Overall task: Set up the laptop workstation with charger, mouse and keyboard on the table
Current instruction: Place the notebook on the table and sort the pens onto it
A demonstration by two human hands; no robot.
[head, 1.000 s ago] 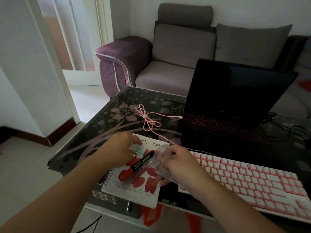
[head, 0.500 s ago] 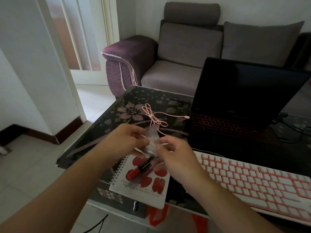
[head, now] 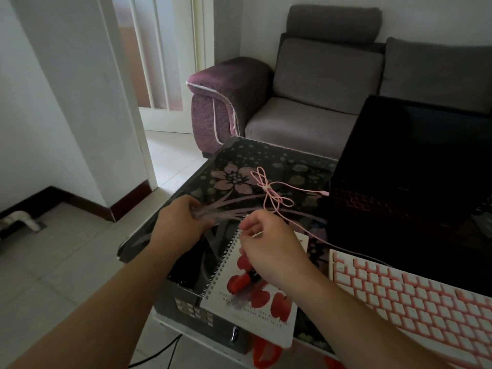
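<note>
Apparently clearing wrapping: left hand [head: 183,225] grips a clear wrapper [head: 210,213] over the surface [head: 239,158], right hand [head: 269,243] pinches a small white bit above the notebook [head: 255,307], keyboard [head: 415,294] before the open laptop [head: 415,166], pink cable [head: 274,193] loose between.

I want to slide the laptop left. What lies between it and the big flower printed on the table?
In the head view, only the bundled pink cable, its plug end near the laptop.
</note>
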